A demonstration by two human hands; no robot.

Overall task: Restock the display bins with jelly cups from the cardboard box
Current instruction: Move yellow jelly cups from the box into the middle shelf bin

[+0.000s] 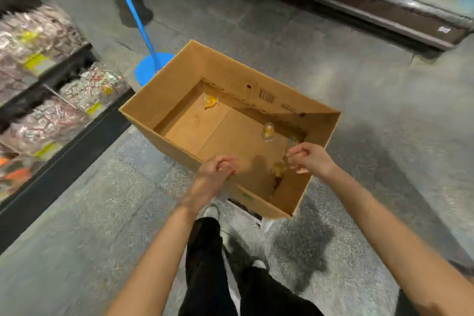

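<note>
An open cardboard box [302,120] fills the middle of the view, tilted over the floor. Inside lie a few yellow jelly cups: one in the far corner [210,101], one near the right wall [268,132], and more blurred in the near right corner [279,169]. My left hand [218,169] grips the box's near rim with curled fingers. My right hand [307,159] grips the rim of the right wall. The display bins [95,84], full of wrapped jelly cups, stand at the left.
A blue pole with a round base [151,67] stands just behind the box's left corner. A dark refrigerated case [384,15] runs along the upper right. My legs and white shoes [211,211] are below the box, beside something white under it.
</note>
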